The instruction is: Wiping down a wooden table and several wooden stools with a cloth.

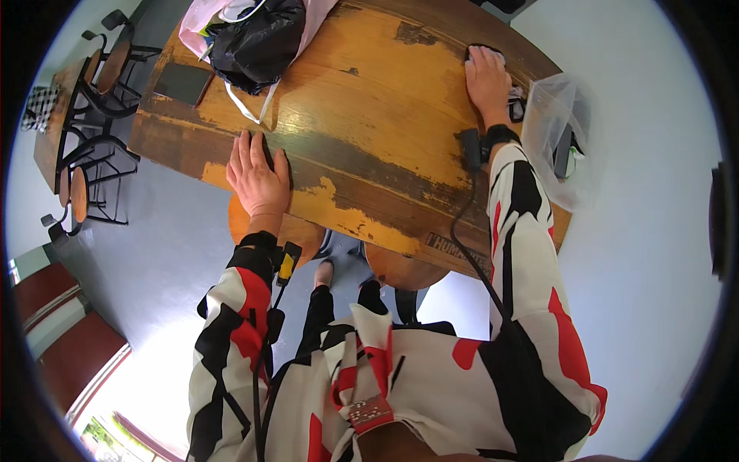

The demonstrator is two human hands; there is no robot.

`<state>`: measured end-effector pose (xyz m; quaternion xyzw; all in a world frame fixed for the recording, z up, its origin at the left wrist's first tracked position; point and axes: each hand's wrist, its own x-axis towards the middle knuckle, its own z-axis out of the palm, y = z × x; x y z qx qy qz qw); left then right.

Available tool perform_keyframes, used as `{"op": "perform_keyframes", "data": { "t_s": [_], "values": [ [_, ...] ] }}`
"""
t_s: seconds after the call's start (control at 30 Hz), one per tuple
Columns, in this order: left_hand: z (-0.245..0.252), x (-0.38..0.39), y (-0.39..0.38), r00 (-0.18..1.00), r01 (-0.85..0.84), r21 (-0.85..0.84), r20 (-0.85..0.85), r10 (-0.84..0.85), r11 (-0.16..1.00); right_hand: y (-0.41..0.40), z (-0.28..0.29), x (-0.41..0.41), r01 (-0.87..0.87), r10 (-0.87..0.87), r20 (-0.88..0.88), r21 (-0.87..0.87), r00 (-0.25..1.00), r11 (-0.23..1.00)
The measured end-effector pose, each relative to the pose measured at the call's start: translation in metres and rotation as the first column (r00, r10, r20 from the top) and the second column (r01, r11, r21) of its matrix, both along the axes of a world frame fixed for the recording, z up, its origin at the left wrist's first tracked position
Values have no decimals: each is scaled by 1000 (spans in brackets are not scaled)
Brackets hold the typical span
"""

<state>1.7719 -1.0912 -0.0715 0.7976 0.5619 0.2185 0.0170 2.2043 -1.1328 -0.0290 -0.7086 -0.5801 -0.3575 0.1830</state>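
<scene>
My left hand (258, 176) lies palm down on the worn wooden table (346, 115) near its front edge, fingers slightly apart, holding nothing. Farther off to the right, my right hand (488, 81) rests on top of a dark-edged item (477, 47), mostly covered by the fingers; whether it is gripped I cannot tell. Just beside that hand lies a small black and pale item (515, 107). A clear plastic bag (545, 115) with things inside stands at the table's right edge. Black straps with cabled devices are on both wrists.
A pink bag (314, 23) holding a black plastic bag (257, 43) stands at the back left, its white strap hanging onto the table. Left of it lies a dark flat tablet-like item (183, 84). Round wooden stools (404, 268) sit under the front edge. Chairs stand farther left.
</scene>
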Motion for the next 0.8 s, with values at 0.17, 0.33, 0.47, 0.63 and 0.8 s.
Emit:
{"op": "perform_keyframes", "data": {
  "t_s": [0.17, 0.33, 0.47, 0.63, 0.8],
  "values": [
    [-6, -26, 7, 998, -58, -8, -26, 58, 998, 4, -7, -141, -250, 165, -257, -345, 952, 904],
    [1, -15, 1, 999, -25, -39, -44, 23, 999, -72, 14, -228, -730, 554, -497, -296, 668, 616],
    [4, -21, -5, 997, -43, -68, -67, 38, 997, 33, 16, -139, -493, 253, -454, -552, 854, 673],
    [6, 1, 2, 1000, 13, -63, -17, -14, 998, 129, -10, -24, -113, 108, -41, -144, 993, 983],
    [1, -17, 0, 1000, -8, -54, -29, 7, 998, 88, -26, -204, -548, 432, -389, -265, 814, 794]
  ]
}}
